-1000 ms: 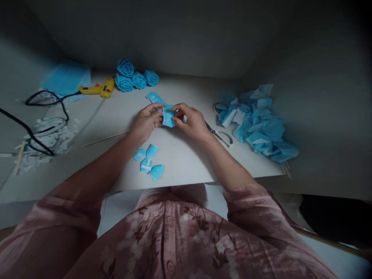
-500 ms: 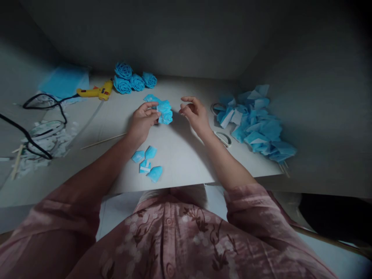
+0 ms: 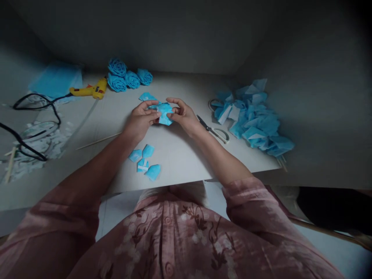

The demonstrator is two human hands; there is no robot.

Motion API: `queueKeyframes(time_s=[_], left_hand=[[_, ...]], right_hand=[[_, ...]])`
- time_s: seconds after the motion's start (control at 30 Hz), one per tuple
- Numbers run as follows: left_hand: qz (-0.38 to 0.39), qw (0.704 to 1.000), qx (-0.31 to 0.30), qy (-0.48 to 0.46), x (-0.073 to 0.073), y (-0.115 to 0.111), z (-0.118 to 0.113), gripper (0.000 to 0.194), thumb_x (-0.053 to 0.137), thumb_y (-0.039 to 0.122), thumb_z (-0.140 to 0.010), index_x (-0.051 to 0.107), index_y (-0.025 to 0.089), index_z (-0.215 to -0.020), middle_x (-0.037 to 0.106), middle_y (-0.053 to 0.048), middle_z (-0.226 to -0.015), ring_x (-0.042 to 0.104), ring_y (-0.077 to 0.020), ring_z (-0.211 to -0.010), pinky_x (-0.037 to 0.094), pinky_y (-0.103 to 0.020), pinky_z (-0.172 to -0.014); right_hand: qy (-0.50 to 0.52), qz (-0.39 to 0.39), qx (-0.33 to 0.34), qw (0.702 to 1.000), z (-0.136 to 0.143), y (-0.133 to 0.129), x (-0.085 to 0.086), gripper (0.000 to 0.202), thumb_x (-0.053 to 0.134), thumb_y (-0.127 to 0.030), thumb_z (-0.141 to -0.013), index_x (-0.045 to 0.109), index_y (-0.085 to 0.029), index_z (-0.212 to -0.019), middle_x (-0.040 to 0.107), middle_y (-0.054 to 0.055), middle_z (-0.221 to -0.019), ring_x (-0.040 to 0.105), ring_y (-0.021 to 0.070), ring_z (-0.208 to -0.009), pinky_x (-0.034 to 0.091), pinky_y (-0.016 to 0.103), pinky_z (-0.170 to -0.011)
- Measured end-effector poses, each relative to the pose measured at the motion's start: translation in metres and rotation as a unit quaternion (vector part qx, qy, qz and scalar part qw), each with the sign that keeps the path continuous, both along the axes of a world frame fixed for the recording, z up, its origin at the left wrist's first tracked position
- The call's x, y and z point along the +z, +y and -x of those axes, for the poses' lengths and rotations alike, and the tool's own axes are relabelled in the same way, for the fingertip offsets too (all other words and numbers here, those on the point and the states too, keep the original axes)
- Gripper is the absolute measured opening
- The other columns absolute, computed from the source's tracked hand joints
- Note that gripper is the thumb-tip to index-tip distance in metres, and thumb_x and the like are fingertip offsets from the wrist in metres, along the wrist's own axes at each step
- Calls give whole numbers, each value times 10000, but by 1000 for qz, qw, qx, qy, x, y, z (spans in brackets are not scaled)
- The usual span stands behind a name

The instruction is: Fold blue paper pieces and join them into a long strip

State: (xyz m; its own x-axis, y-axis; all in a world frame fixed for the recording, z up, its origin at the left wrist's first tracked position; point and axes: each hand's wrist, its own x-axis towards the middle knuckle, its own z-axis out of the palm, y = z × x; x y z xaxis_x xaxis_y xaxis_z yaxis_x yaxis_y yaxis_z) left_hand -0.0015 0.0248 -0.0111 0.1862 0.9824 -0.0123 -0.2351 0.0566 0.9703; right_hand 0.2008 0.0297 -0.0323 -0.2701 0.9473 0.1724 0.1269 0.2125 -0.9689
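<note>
A small piece of blue crepe paper (image 3: 164,115), with layered, ruffled edges, is held up over the table. My left hand (image 3: 142,118) pinches its left side between thumb and fingers. On the opposite side, my right hand (image 3: 183,115) grips the paper's right edge with thumb and finger. Behind the left fingertips lies another blue paper piece (image 3: 147,96). Several cut blue petals (image 3: 152,172) rest on the table below my hands. A thin wooden stick (image 3: 97,141) lies beside my left forearm.
Several finished blue paper roses (image 3: 117,83) sit at the back, beside a yellow glue gun (image 3: 90,91) with a black cord. Scissors (image 3: 213,131) lie by my right wrist, near a heap of blue paper (image 3: 255,120). Paper scraps (image 3: 52,141) cover the left side.
My right hand has moved left and closed on the blue paper's right edge. The scissors show more fully now. The whole view has shifted slightly.
</note>
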Motion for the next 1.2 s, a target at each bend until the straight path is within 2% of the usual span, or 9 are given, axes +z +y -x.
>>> queueKeyframes(time_s=[0.1,0.23,0.33,0.5,0.67,0.83,0.97,1.1,1.2], left_hand=[[-1,1000,8,-6,1,1,2,454,851,181,-716,673,199,-1133,669,16,-799,697,-174,-781,581,-334,-827],[-9,1000,20,3,1,2,3,467,866,213,-701,660,203,-1120,667,14,-818,696,-179,-797,569,-336,-831],[-12,1000,23,7,0,1,1,460,871,244,-694,657,207,-1099,667,13,-814,693,-183,-795,565,-335,-820],[-13,1000,21,15,0,-1,0,432,849,225,-702,673,205,-1096,671,16,-814,667,-159,-762,549,-305,-790],[-3,1000,3,3,0,-1,0,500,878,240,-712,673,180,-1164,681,0,-814,676,-161,-756,566,-305,-788],[20,1000,-8,19,-4,1,2,696,903,420,-812,575,214,-1390,723,-18,-889,719,-189,-797,594,-332,-798],[13,999,-18,38,-5,1,3,754,886,277,-791,545,232,-1461,704,15,-882,695,-156,-751,577,-294,-758],[6,1000,-7,21,-1,3,3,661,820,142,-773,602,234,-1390,645,54,-828,653,-119,-700,535,-237,-676],[10,1000,6,1,0,3,2,590,786,108,-778,624,231,-1332,631,56,-821,654,-114,-710,524,-221,-654]], right_hand=[[36,46,8,998,-7,-2,8,734,752,-552,-931,553,-242,-1567,740,22,-930,712,203,-848,644,418,-915],[58,88,-14,994,-16,-2,15,824,736,-633,-956,517,-240,-1645,797,69,-1013,760,216,-923,651,420,-940],[49,65,1,997,-17,0,12,917,801,-663,-908,497,-238,-1661,795,58,-1012,755,218,-939,648,412,-950],[44,46,22,998,-9,2,1,1031,900,-568,-811,446,-229,-1671,774,28,-993,713,198,-881,634,379,-920],[22,25,13,999,-6,4,-6,945,827,-492,-854,433,-202,-1662,715,0,-906,660,179,-791,611,357,-851],[-32,-12,-7,999,-8,6,-8,877,712,-610,-895,452,-225,-1639,652,-1,-891,618,190,-770,585,378,-819],[-25,-10,1,1000,-7,5,-7,897,717,-622,-878,450,-224,-1636,617,-16,-855,614,195,-780,584,388,-830],[47,52,12,997,-4,-1,0,826,744,-504,-861,496,-241,-1603,677,1,-902,661,202,-838,623,401,-868],[80,98,15,992,-4,-5,5,817,780,-496,-828,530,-257,-1568,725,18,-969,699,209,-888,650,414,-899]])
